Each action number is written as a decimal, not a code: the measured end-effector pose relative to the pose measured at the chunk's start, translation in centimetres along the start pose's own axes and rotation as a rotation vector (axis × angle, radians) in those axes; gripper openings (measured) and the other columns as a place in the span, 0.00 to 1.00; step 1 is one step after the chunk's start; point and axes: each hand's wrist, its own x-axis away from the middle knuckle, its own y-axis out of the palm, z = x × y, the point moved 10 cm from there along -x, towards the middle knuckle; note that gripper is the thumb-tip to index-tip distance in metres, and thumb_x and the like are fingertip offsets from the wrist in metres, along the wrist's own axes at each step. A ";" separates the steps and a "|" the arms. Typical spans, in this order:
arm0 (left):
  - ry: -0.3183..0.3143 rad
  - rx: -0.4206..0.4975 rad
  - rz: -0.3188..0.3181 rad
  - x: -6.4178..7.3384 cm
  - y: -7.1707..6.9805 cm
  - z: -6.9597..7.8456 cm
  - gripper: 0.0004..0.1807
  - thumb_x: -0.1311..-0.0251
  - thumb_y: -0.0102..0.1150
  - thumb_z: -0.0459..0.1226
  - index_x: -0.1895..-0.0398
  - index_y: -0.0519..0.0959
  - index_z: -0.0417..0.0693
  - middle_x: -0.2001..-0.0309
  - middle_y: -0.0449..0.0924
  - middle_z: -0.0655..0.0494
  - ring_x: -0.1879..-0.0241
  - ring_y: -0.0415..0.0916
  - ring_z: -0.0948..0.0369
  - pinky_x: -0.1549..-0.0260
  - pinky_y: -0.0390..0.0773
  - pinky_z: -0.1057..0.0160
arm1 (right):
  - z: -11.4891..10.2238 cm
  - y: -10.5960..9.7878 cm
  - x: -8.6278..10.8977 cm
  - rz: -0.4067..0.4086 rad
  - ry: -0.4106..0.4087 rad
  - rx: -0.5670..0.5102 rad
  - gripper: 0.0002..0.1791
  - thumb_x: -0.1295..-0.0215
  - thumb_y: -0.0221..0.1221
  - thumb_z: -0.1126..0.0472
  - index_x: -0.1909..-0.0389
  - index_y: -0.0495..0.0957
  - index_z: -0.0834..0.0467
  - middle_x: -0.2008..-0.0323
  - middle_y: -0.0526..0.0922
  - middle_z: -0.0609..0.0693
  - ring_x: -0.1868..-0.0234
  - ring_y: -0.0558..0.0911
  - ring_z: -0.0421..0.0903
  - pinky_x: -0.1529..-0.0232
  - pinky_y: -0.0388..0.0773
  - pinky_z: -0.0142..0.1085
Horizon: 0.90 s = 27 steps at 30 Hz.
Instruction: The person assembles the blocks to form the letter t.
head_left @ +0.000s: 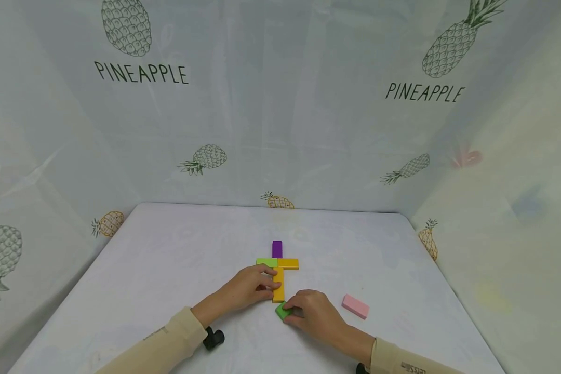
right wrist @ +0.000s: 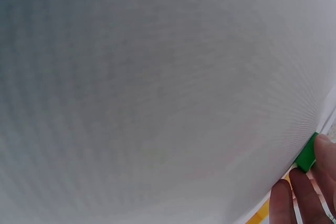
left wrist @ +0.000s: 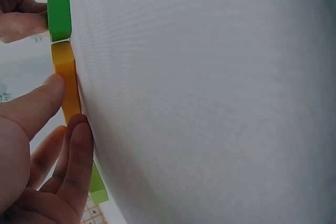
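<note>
In the head view my left hand (head_left: 250,285) rests at an upright yellow-orange block (head_left: 278,291), thumb at its left side and a finger reaching over its top. The left wrist view shows the thumb and fingertips against this yellow-orange block (left wrist: 68,90). My right hand (head_left: 320,317) pinches a green block (head_left: 282,311) between thumb and fingers, just off the near end of the yellow-orange one. A narrow gap separates the green block (left wrist: 59,14) from it. Farther off lie a light green block (head_left: 264,261), a second yellow-orange block (head_left: 288,264) and a purple block (head_left: 277,249), set in a cross-like figure.
A pink block (head_left: 355,306) lies by itself to the right of my right hand. All the blocks are on a white-covered table (head_left: 191,234). A pale curtain (head_left: 280,114) printed with pineapples hangs behind and at both sides.
</note>
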 end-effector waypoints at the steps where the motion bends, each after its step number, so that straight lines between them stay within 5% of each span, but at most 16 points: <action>1: 0.000 0.001 -0.001 0.0 0.0 0.0 0.19 0.33 0.72 0.40 0.40 0.87 0.51 0.35 0.82 0.52 0.36 0.78 0.55 0.36 0.79 0.48 | 0.0 0.0 0.0 0.000 -0.002 -0.001 0.09 0.41 0.79 0.57 0.60 0.92 0.52 0.64 0.89 0.38 0.63 0.82 0.29 0.56 0.84 0.30; 27: 0.018 -0.018 0.018 0.0 0.1 -0.1 0.18 0.33 0.72 0.40 0.41 0.88 0.50 0.36 0.83 0.51 0.35 0.78 0.54 0.35 0.79 0.48 | 0.0 0.0 0.0 -0.002 -0.051 -0.002 0.09 0.39 0.76 0.65 0.58 0.92 0.53 0.61 0.91 0.39 0.57 0.86 0.31 0.51 0.85 0.30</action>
